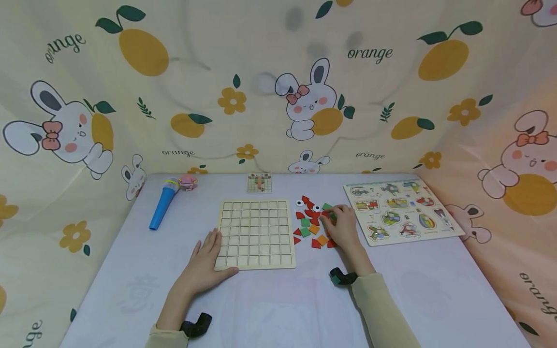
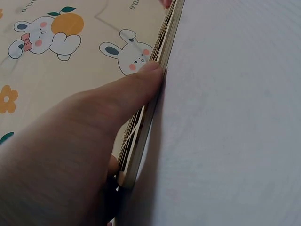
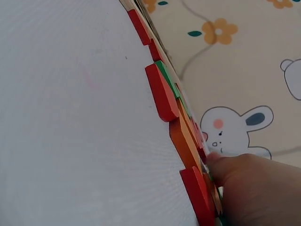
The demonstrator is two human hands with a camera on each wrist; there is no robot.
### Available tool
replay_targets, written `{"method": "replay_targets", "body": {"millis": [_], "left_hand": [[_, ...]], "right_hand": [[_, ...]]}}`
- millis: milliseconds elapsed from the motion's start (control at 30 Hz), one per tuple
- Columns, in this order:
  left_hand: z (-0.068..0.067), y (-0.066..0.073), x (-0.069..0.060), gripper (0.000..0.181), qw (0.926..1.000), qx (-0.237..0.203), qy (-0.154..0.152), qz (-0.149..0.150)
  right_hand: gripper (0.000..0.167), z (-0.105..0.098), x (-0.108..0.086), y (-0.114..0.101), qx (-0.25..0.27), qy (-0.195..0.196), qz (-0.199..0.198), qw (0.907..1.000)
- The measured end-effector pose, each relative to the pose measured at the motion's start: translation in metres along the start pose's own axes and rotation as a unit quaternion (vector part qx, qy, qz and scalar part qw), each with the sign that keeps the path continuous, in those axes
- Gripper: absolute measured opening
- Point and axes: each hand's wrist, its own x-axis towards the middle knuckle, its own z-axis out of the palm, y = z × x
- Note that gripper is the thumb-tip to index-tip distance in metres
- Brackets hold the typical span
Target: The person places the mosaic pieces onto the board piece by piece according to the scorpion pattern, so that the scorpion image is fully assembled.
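Note:
A square wooden grid board [image 1: 255, 235] lies flat on the table. My left hand [image 1: 202, 266] rests at its lower left corner, fingers along the left side and thumb on the near edge; the left wrist view shows the thumb [image 2: 136, 87] touching that edge. Right of the board is a loose group of small red, green and orange pieces, among them an orange square [image 1: 315, 229] and a green square [image 1: 305, 222]. My right hand [image 1: 341, 227] reaches into the group's right side with bent fingers. Green shows between thumb and fingers; whether they pinch a piece is unclear.
Behind the board lies a small pattern card [image 1: 259, 183]. A blue toy microphone [image 1: 164, 205] and a small pink object [image 1: 188, 182] are at the back left. On the right lies a picture puzzle board [image 1: 402, 212]. Two round eye pieces, one being a white eye piece [image 1: 299, 203], lie among the shapes.

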Motion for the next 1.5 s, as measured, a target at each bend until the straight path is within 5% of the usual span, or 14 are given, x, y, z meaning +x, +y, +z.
{"method": "replay_targets", "body": {"millis": [333,867,1133,1500], "left_hand": [[0.0,-0.001,-0.001,0.122,0.9996,0.028,0.003,0.0],[0.0,0.003,-0.004,0.12,0.998,0.058,0.014,-0.021],[-0.001,0.005,-0.004,0.119,0.9986,0.047,0.015,-0.021],[-0.002,0.006,-0.004,0.12,0.9985,0.048,0.008,-0.025]], "right_hand": [[0.032,-0.003,0.004,-0.043,0.057,0.01,-0.036,0.9977],[0.03,0.041,0.025,-0.094,0.011,-0.111,-0.049,0.9925],[0.027,0.063,0.028,-0.094,-0.006,-0.065,-0.056,0.9963],[0.024,0.066,0.018,-0.096,0.023,-0.034,-0.088,0.9953]]}}
